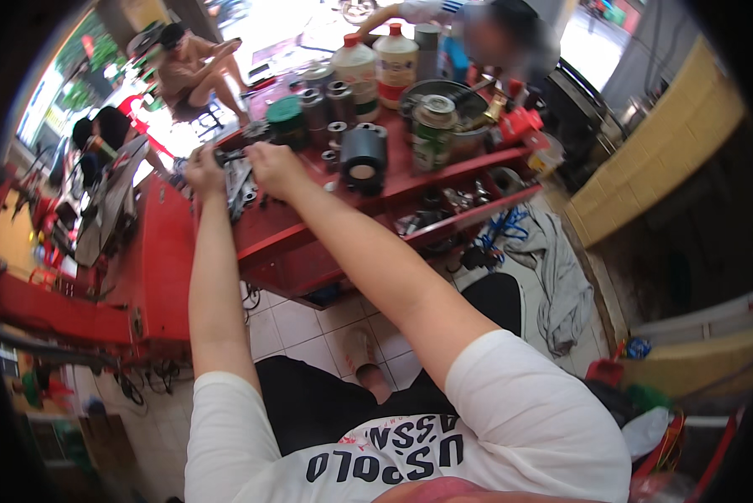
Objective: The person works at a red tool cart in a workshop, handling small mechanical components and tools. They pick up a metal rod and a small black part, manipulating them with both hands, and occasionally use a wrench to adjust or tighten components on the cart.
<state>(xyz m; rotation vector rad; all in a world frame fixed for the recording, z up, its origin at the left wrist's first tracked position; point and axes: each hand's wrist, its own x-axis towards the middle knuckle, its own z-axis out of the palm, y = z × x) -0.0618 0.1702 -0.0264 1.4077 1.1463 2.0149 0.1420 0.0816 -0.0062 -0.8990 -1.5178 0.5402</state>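
"Hands?"
"My left hand and right hand close on a small dark metal part over the red metal bench."
"Markings?"
"Large black lettering, white shirt; label, red-capped white plastic bottle, too small to read."

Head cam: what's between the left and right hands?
A small dark part spans the gap between the left hand and right hand in the head view; too small to identify. Silvery tools show just below.
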